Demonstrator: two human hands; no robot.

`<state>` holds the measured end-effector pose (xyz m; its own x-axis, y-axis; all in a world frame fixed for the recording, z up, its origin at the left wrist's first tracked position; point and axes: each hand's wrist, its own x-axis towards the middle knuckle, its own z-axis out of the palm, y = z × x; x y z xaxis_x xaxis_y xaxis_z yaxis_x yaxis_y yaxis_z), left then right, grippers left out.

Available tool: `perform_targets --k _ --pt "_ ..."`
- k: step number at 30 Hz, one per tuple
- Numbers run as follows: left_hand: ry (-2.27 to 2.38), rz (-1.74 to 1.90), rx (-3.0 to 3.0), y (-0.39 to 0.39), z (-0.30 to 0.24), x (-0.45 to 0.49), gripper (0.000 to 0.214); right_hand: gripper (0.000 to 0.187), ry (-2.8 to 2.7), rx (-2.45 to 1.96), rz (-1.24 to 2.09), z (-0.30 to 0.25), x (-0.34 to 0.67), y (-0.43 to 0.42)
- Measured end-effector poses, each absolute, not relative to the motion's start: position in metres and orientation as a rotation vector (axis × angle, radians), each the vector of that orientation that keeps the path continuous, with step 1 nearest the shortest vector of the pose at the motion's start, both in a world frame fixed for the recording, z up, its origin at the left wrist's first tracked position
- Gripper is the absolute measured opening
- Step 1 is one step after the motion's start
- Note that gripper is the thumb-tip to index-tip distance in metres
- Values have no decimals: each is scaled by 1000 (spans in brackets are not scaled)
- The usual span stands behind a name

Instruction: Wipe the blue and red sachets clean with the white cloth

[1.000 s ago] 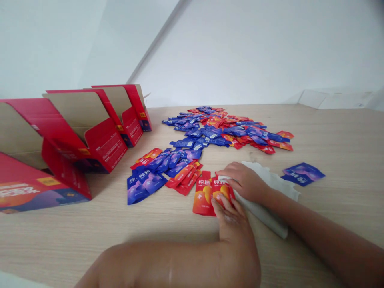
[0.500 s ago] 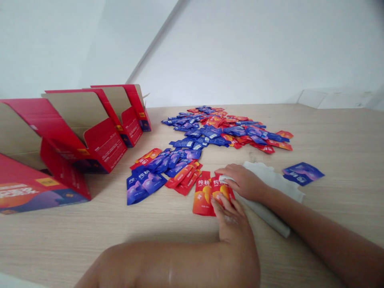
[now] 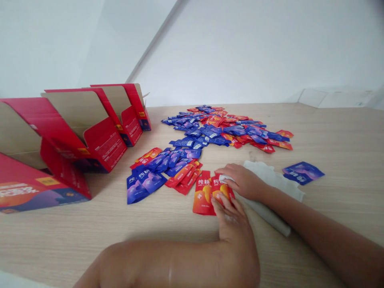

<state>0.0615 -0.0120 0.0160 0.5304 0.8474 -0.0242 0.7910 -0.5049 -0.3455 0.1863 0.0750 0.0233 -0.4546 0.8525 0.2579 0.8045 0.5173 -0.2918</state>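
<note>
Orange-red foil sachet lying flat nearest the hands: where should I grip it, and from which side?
Pinch the orange-red foil sachet along its long left edge, coming from the left. It lies flat on the pale wooden table, so that thin edge is probably easiest to lift. That side is free, while the left hand crowds its right side.

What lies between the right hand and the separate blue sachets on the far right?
The head view shows a white cloth between the right hand and those blue sachets.
</note>
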Motion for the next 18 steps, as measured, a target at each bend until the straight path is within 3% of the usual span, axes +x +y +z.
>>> perform_targets --k 18 --pt "-1323 309 -2425 -12 12 62 48 33 -2371 -1364 199 24 184 73"
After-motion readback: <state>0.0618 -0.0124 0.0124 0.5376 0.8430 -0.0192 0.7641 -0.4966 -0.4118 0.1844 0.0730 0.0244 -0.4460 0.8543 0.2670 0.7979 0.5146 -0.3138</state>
